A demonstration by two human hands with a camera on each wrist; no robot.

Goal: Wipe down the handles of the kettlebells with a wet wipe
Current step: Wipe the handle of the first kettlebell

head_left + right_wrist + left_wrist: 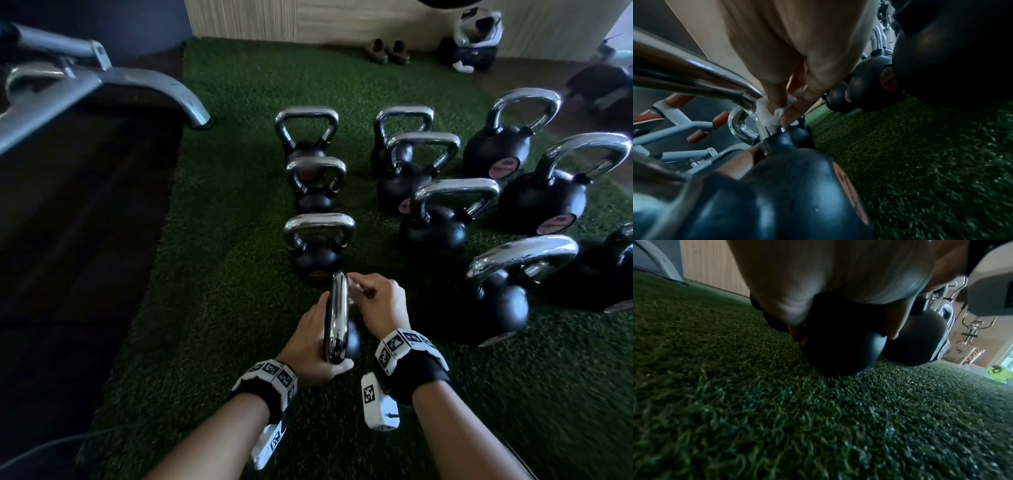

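Nearest kettlebell (346, 337) is sitting on the green turf (219, 308) right in front of the person, its chrome handle (337, 317) seen edge-on in the head view. Left hand (313, 346) is gripping the near end of that handle, fingers and thumb curled round it. In the left wrist view the black ball of the bell (838, 350) is resting on the turf (777, 410) under the palm (828, 272).

Right hand (378, 301) is pinching the white wet wipe (356, 287) against the far end of the handle. The right wrist view is showing it better: the fingertips (789, 115) are clamping the bunched wipe (766, 113) onto the handle's far leg, just above where the chrome (744, 120) meets the black body (787, 186) (wipe is touching metal, not the rubber).

Other kettlebells are standing upright on the turf beyond the hands: a column of three straight ahead, closest one (318, 246) just past the wipe hand, and a larger group (442, 219) off to the right, some with pink labels. A grey metal machine frame (102, 82) is sitting on the dark floor at left. A pair of shoes (387, 51) and a bag (476, 44) are lying by the far wall.
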